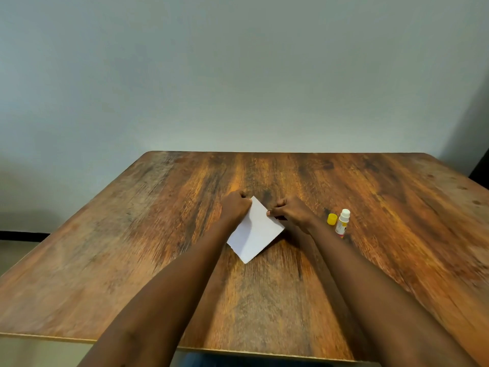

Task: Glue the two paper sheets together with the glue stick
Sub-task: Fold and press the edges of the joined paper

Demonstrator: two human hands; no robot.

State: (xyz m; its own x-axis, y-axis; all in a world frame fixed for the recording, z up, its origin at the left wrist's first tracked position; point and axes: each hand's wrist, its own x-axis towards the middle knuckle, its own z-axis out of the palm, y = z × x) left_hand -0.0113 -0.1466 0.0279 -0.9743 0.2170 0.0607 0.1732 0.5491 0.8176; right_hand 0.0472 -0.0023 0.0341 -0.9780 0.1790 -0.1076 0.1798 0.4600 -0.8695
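Observation:
White paper [254,231] lies turned like a diamond on the middle of the wooden table [158,221]; I cannot tell whether it is one sheet or two stacked. My left hand [235,206] pinches its far left edge near the top corner. My right hand [292,211] pinches the far right edge with thumb and fingers. The glue stick [342,223], white with a coloured label, stands upright and uncapped to the right of my right hand. Its yellow cap [331,219] sits on the table just left of it.
The table's far edge meets a plain pale wall [238,75]. A dark object [483,168] shows at the far right edge. The near table edge [238,352] runs just below my forearms.

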